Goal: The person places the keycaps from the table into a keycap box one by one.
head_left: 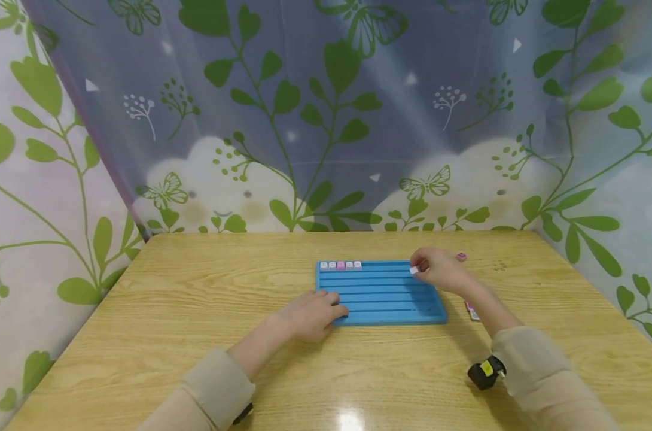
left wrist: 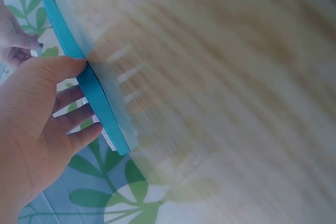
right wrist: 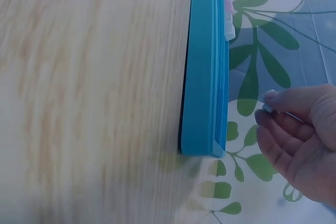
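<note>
A blue grooved tray (head_left: 380,297) lies on the wooden table. At its far left corner, several small white and pink tiles (head_left: 341,266) stand in a row in the top groove. My left hand (head_left: 312,314) holds the tray at its near left corner; in the left wrist view the thumb (left wrist: 71,67) lies on the outer edge, the fingers beyond it. With thumb and fingertips my right hand (head_left: 441,270) pinches a small white tile (head_left: 414,270) above the tray's far right corner. In the right wrist view this tile (right wrist: 270,98) is apart from the tray.
A pink tile (head_left: 461,257) lies on the table behind my right hand. Right of the tray, more pink and white pieces (head_left: 472,312) are partly hidden by my right forearm. A leaf-patterned curtain (head_left: 326,149) hangs behind the table (head_left: 207,269).
</note>
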A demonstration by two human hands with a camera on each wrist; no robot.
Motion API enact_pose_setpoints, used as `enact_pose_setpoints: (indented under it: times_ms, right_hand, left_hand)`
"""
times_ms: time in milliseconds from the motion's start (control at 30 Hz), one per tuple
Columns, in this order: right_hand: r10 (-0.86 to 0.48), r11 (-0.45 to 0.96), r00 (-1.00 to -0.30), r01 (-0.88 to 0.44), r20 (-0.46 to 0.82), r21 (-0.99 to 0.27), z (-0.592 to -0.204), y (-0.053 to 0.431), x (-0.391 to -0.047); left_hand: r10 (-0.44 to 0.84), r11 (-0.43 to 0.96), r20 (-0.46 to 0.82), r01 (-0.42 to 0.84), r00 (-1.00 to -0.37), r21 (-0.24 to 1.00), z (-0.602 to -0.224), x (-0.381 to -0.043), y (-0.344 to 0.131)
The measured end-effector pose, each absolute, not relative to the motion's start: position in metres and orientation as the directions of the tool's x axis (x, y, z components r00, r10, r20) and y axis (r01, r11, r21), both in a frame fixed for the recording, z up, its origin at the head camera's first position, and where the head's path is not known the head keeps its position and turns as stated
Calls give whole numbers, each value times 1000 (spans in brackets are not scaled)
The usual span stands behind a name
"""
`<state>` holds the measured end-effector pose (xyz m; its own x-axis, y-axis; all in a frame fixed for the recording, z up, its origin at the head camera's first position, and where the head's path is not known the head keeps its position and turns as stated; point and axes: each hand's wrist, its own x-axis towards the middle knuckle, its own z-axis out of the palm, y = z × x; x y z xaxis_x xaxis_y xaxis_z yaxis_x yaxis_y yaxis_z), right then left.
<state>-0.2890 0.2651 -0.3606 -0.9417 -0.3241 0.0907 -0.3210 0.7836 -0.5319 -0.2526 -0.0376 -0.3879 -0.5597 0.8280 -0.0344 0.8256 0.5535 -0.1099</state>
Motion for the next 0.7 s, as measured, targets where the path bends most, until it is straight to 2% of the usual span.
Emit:
enact_pose_setpoints:
  times_ms: [433, 700]
  right_hand:
    - [-417, 761, -898, -429, 140, -486, -365, 250, -292]
    - [-420, 776, -894, -443, 156, -450, -366, 240, -297]
  left_hand:
    - [829, 553, -33, 826, -559, -109, -387, -252, -39]
    - [830, 551, -28, 827, -557, -111, -388, -252, -39]
